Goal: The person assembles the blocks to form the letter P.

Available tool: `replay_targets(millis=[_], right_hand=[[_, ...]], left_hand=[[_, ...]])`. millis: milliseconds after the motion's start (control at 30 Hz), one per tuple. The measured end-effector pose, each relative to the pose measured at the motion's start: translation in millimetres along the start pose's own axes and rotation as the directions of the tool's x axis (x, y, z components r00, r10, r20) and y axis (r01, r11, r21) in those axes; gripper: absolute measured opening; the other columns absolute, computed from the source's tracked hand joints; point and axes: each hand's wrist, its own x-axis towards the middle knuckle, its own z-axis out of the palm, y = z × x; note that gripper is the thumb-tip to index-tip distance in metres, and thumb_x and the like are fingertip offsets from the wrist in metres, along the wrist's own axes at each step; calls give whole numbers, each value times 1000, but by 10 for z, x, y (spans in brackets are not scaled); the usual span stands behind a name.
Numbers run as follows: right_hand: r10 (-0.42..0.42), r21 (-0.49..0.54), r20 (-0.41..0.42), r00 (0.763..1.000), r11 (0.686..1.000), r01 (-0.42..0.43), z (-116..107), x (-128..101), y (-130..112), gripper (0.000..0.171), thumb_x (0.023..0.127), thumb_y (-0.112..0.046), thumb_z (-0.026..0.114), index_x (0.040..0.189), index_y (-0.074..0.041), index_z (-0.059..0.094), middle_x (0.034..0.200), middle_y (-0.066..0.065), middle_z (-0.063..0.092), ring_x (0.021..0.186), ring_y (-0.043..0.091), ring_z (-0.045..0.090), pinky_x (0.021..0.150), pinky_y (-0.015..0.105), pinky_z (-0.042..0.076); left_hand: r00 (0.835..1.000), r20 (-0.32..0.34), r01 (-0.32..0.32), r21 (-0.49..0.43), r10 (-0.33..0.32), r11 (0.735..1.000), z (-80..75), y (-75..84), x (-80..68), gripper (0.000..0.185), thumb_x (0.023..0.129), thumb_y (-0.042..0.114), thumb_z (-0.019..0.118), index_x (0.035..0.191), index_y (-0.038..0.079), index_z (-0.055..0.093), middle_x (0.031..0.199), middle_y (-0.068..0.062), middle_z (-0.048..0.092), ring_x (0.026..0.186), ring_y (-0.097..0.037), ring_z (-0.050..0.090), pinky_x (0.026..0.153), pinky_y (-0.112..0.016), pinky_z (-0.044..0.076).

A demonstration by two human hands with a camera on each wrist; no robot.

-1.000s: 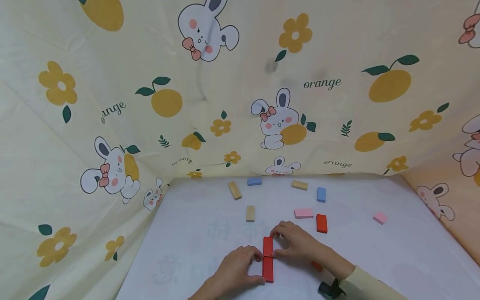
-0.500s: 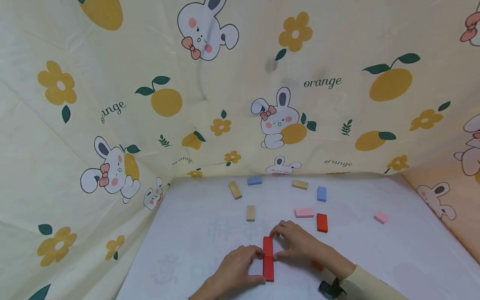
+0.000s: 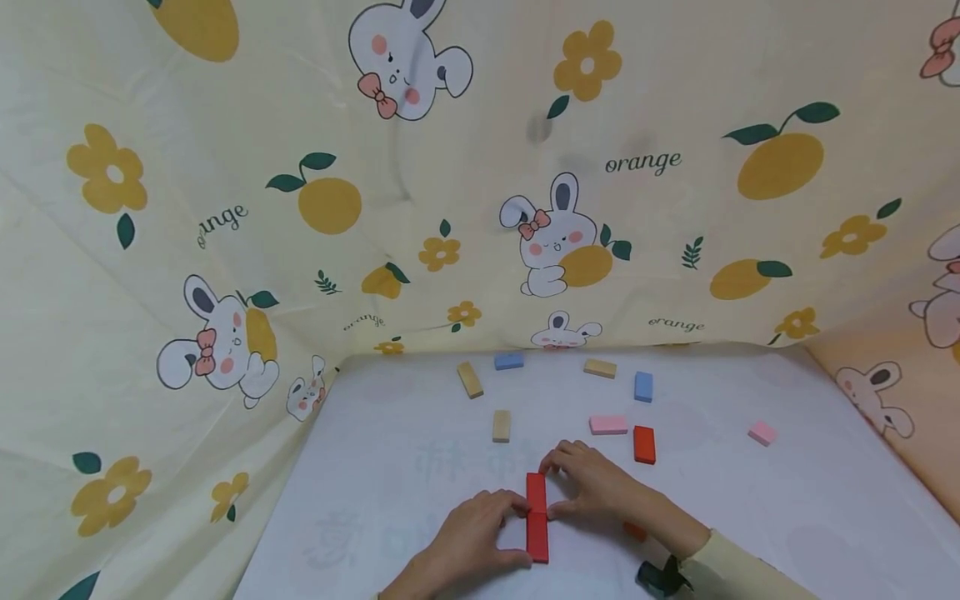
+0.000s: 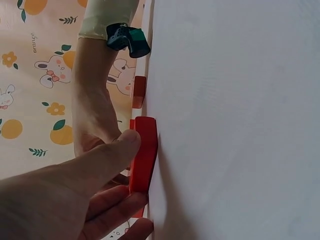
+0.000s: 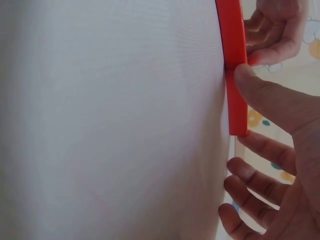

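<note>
Right now both hands sit at the near edge of the white table [image 3: 420,500], one on each side of two red blocks laid flat, end to end, in a line running away from the person. The left hand [image 3: 468,542] has its fingers curled against the left edge of the near red block [image 3: 537,537], thumb at its near end; the right hand [image 3: 592,487] has its fingertips at the top of the far red block [image 3: 536,492] and its thumb by the joint, so each hand pinches its own block lightly; in the right wrist view the thumb [image 5: 270,97] lies across the seam while the other fingers hang spread and relaxed.

To do this step well, I would judge that the two long edges should be squared by pressing in from both sides at once, with the thumbs kept at the joint so neither block rides up or skews; pressure ought to be gentle and level, since the blocks look light and would slide on the smooth table; the ends should meet with no gap.

Farther out, a third red block [image 3: 643,444] lies just beyond the right hand, beside a pink block [image 3: 607,425]; something reddish shows under the right wrist, though it is too hidden to name. Blue, tan and another pink block lie scattered toward the back; a printed cloth [image 3: 225,208] with rabbits and oranges walls the table in.
</note>
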Motion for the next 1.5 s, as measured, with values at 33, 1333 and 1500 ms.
replay_targets(millis=[33,1333,1500], right_hand=[[1,3,2,1000,1000,-1,-1,2,2,57,80,-49,93,125,-25,70,120,-6,63,113,16,56,99,51,55],[53,178,3,999,983,-53,-191,967,212,65,89,-30,91,143,-12,61,118,5,67,103,20,59,93,41,56],[29,171,-1,1000,985,-29,-151,1036,213,66,88,-31,92,142,-10,61,112,6,64,97,20,56,86,37,52]], left_hand=[[1000,-2,1,-6,-1,1000,-2,-8,0,59,83,46,93,133,33,67,114,22,67,85,1,52,75,-22,49],[992,0,-123,10,123,992,-52,-177,269,63,88,51,88,143,31,63,102,21,56,83,2,50,72,-19,46],[991,6,-135,16,135,991,-60,-174,262,63,88,52,87,143,31,63,103,21,57,84,2,50,72,-19,46]])
